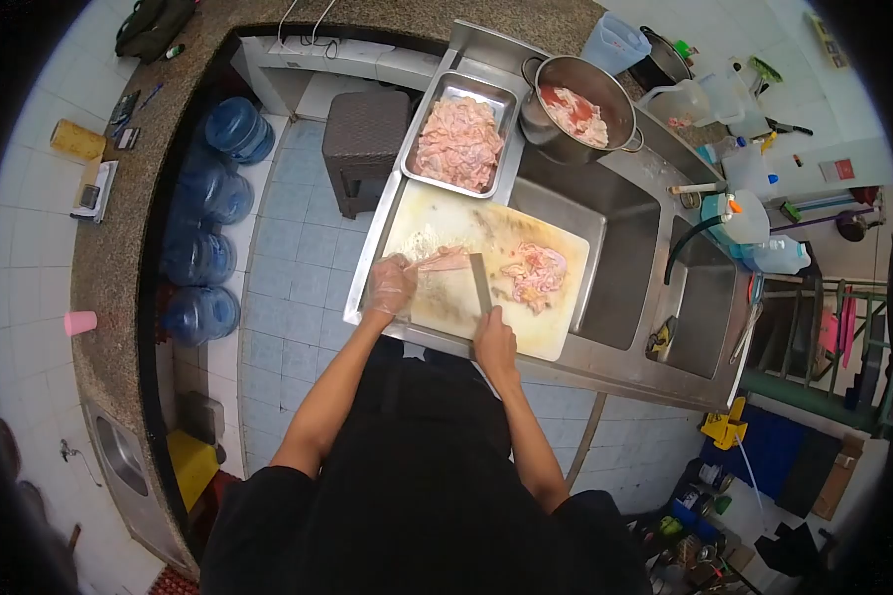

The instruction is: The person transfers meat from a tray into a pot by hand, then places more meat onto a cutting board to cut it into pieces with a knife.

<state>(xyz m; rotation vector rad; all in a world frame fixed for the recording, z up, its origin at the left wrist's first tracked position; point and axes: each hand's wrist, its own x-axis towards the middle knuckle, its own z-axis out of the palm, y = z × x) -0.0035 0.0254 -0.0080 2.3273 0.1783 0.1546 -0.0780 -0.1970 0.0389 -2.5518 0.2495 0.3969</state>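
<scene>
My left hand [391,286], in a thin clear glove, presses on a strip of raw meat [445,260] lying on the pale cutting board [556,327]. My right hand [494,341] grips the handle of a knife [480,282], whose blade rests on the board just right of that strip. A heap of raw meat pieces [538,275] lies on the board's right half.
A steel tray [507,99] full of cut meat stands behind the board. A large pot [625,107] with meat sits by the double sink [633,248]. Water jugs [208,253] and a stool [365,139] stand on the floor at left.
</scene>
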